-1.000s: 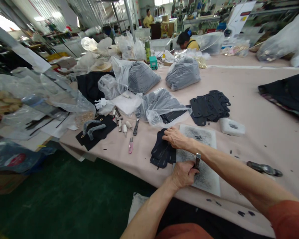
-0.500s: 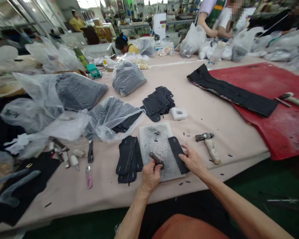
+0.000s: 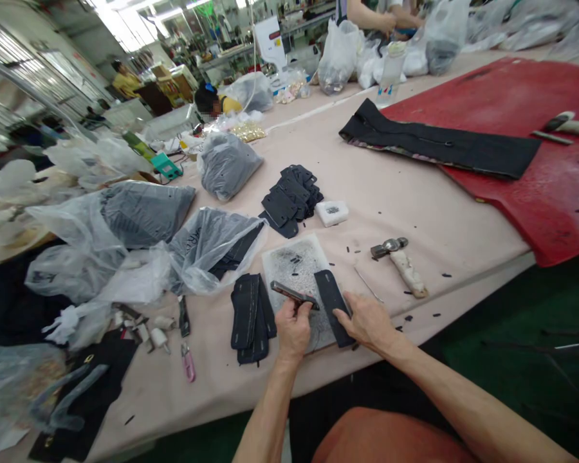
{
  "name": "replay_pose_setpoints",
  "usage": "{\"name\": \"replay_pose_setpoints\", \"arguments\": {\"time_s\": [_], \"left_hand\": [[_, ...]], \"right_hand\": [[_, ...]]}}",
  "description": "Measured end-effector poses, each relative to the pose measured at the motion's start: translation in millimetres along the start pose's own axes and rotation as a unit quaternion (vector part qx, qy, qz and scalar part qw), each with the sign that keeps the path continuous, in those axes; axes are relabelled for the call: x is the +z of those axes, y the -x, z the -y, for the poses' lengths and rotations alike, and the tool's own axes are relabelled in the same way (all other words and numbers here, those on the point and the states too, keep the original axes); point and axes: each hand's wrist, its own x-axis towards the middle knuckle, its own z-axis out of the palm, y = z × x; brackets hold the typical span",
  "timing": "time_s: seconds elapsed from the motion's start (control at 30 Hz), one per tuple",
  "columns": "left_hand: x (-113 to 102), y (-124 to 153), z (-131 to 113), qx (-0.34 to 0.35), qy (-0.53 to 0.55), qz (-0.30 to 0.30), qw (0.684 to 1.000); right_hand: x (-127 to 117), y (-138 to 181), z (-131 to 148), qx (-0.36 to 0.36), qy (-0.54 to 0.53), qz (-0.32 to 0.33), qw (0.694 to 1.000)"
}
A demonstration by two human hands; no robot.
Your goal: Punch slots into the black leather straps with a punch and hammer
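My left hand (image 3: 293, 328) is closed around a metal punch tool (image 3: 292, 294) that points up and left over a scuffed white cutting pad (image 3: 294, 263). My right hand (image 3: 364, 319) presses its fingers on a single black strip piece (image 3: 330, 296) lying on the pad's right side, near the table's front edge. A small stack of the same black pieces (image 3: 251, 315) lies just left of the pad. A hammer with a wrapped handle (image 3: 400, 260) rests on the table to the right of my right hand.
More black pieces are piled behind the pad (image 3: 289, 196), beside a white block (image 3: 332, 212). Plastic bags of dark parts (image 3: 217, 244) crowd the left. A red mat (image 3: 521, 141) with a long black piece (image 3: 439, 146) lies at right. Small tools (image 3: 183, 321) lie at front left. People work at the far end.
The view swung right from the left part of the table. My right hand carried one black piece from the stack onto the pad's right side. The punch in my left hand now lies flatter.
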Motion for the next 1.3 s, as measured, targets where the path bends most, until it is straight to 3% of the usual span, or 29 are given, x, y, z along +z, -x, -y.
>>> {"name": "replay_pose_setpoints", "arguments": {"time_s": [0.17,0.33,0.8,1.3], "left_hand": [[29,-40,-9,0.012,0.027,0.000,1.000],[47,-62,2,0.004,0.043,0.035,0.998],[51,-54,5,0.037,0.017,0.047,0.998],[61,-54,13,0.161,-0.107,0.020,0.981]], "right_hand": [[6,-13,-3,-0.051,-0.034,-0.100,0.993],[20,-20,-5,-0.082,-0.070,-0.136,0.985],[18,-19,-5,-0.068,-0.106,-0.129,0.984],[27,-20,-6,-0.074,-0.103,-0.156,0.980]]}}
